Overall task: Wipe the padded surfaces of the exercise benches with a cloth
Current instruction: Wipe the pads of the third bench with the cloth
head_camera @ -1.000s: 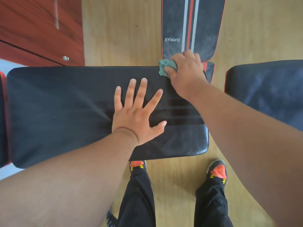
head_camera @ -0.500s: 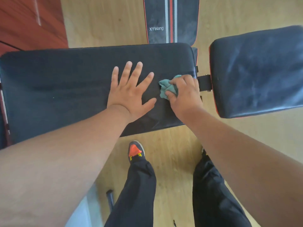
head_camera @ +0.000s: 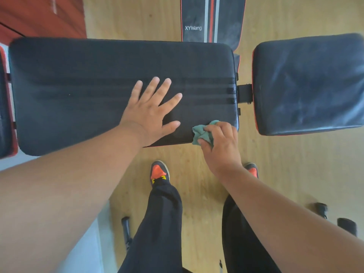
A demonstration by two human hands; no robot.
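We wipe the long pad's (head_camera: 78, 85) near right corner, right hand (head_camera: 220, 148) bunching the cloth (head_camera: 201, 133), left hand (head_camera: 151, 113) spread flat; next, the right pad (head_camera: 307, 85)

Soft, even daylight is filling a wide-angle, slightly smeared view.

Light is falling evenly on the wooden floor (head_camera: 291, 174), leaving only faint shadows under the long black pad (head_camera: 78, 95). A pale sheen is showing on the smaller pad (head_camera: 307, 83) at the right, where streaks are catching the light, and its far corner is blurring. The lens is bending straight edges outward near the frame borders and is swelling both forearms at the bottom. The left hand (head_camera: 151, 113) is looking soft at the fingertips, and the right hand (head_camera: 220, 146) with the green cloth (head_camera: 202, 133) is reading fairly clearly. The white lettering on the striped pad (head_camera: 212, 18) is staying legible.
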